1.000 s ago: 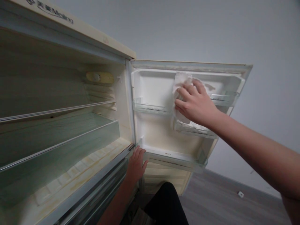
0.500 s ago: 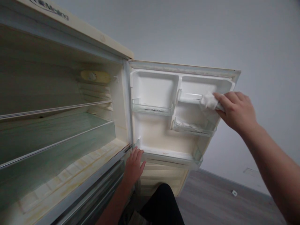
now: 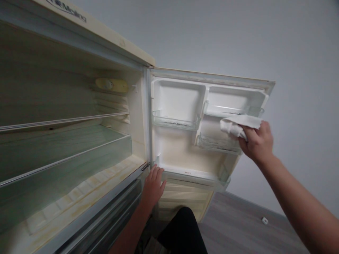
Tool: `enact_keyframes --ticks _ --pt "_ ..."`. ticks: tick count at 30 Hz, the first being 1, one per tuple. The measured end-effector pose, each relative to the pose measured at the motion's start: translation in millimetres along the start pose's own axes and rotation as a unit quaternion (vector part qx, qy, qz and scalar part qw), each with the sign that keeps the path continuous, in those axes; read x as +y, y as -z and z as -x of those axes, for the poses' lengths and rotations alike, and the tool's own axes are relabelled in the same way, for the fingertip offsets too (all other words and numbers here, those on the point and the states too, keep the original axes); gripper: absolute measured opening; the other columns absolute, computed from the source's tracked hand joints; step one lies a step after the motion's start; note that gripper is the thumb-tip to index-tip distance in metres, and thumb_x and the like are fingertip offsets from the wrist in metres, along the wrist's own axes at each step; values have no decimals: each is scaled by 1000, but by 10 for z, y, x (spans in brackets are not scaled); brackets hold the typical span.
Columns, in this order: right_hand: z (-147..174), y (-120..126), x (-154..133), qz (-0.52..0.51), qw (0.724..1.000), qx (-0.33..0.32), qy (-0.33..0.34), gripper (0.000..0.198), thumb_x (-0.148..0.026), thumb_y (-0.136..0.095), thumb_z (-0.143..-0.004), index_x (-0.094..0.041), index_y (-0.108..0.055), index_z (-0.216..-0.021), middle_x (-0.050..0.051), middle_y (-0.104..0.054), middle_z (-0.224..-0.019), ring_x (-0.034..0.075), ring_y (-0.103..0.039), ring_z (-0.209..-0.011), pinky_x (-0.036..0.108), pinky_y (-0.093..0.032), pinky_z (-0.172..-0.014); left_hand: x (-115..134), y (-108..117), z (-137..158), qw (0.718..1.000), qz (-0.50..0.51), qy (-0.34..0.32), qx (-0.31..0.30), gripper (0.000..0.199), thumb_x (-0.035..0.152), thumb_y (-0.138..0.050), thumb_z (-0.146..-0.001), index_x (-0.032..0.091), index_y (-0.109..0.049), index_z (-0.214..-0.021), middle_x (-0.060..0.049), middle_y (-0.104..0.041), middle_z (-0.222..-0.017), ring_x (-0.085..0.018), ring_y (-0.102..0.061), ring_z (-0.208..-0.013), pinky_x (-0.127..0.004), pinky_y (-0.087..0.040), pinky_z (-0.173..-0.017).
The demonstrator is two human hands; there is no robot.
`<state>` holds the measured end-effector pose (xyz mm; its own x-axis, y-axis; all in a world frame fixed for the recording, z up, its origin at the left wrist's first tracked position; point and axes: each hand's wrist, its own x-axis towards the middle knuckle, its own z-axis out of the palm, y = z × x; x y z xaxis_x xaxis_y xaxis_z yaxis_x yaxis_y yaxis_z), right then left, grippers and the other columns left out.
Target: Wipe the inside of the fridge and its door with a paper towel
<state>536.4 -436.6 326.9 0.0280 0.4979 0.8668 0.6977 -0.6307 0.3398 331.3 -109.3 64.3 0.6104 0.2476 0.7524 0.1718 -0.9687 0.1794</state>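
A white cloth (image 3: pixel 239 124) is gripped in my right hand (image 3: pixel 258 141), in front of the right side of the open fridge door (image 3: pixel 182 144). The cloth hangs between an upper clear door shelf (image 3: pixel 219 111) and a lower one (image 3: pixel 215 144), covering part of both. My left hand (image 3: pixel 153 185) rests with fingers apart at the hinge-side end of the bottom door shelf (image 3: pixel 196 178). It holds nothing. Another clear shelf (image 3: pixel 174 122) sits at the upper left of the door.
To the left is the fridge's stained interior with a glass shelf (image 3: pixel 63 121) and a greenish clear drawer (image 3: pixel 79 164). Below, a lower door (image 3: pixel 185 199) also stands open by my dark-trousered knee (image 3: pixel 185 229). A small white object (image 3: pixel 265 221) lies on the grey floor.
My right hand has moved down and slightly left with the cloth, away from the upper right shelf; the cloth now spreads wider. My left hand stays at the bottom shelf. The view shifted slightly.
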Motion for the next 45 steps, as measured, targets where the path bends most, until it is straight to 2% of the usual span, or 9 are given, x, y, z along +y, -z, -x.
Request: enact_keyframes --ticks 5,10,18,21,24,32,40,43,45 --pt "-211 -238 -303 -100 988 -71 92 48 -19 -49 -90 -20 -57 -138 15 -62 -133 32 -58 -119 47 -50 -100 -26 -12 9 1000 -6 -8 -2 42 21 -59 -87 19 -50 -128 -15 -62 -130 -37 -48 -139 -52 -51 -106" --pt "-514 -478 -522 -242 962 -98 -84 30 -29 -46 -90 -15 -68 -105 15 -71 -109 29 -64 -97 38 -50 -85 -68 -12 9 1000 -8 -13 0 42 22 -59 -88 18 -50 -129 -15 -61 -129 -36 -49 -138 -51 -51 -106" --pt "-835 -766 -768 -606 679 -112 -399 23 -39 -63 -69 -19 -65 -78 1 -68 -76 18 -62 -75 29 -49 -73 -94 16 4 1000 -17 -16 -2 42 23 -57 -89 18 -50 -129 -15 -61 -130 -36 -50 -137 -52 -52 -105" --pt "-827 -843 -749 -696 576 -66 -424 18 -34 -63 -62 -21 -59 -74 3 -69 -75 21 -67 -79 33 -56 -76 -114 17 4 999 -27 -22 2 42 24 -58 -89 18 -50 -130 -16 -61 -131 -36 -51 -136 -51 -53 -103" --pt "-764 -868 -693 -740 525 -18 -421 16 -33 -61 -64 -22 -58 -75 6 -71 -77 25 -70 -87 40 -60 -82 -127 12 3 999 -34 -29 2 43 24 -59 -88 17 -50 -130 -16 -61 -131 -36 -52 -135 -50 -53 -103" --pt "-521 -693 -350 -746 495 131 -426 14 -29 -53 -79 -23 -63 -86 5 -73 -85 24 -73 -95 47 -63 -89 -118 24 -3 999 -28 -27 -1 41 24 -58 -89 18 -51 -129 -15 -62 -129 -36 -51 -136 -50 -52 -105" --pt "-405 -42 -279 -771 439 87 -453 29 -15 -45 -86 -23 -66 -103 4 -74 -87 22 -74 -92 50 -61 -96 -97 43 -8 1000 -12 -19 -3 42 22 -60 -88 17 -52 -129 -16 -62 -130 -35 -50 -138 -53 -49 -110" --pt "-411 306 -474 -760 471 47 -446 32 -16 -47 -88 -26 -70 -108 4 -76 -95 24 -73 -104 49 -60 -98 -97 42 -8 1000 -9 -17 -8 42 22 -59 -88 17 -52 -129 -16 -61 -131 -36 -50 -138 -54 -49 -111" --pt "-381 517 -559 -740 535 31 -408 30 -25 -48 -91 -31 -73 -107 3 -77 -97 25 -71 -111 48 -61 -98 -98 40 -7 1000 -11 -19 -12 42 23 -60 -89 16 -52 -130 -17 -61 -132 -36 -49 -138 -54 -48 -111"
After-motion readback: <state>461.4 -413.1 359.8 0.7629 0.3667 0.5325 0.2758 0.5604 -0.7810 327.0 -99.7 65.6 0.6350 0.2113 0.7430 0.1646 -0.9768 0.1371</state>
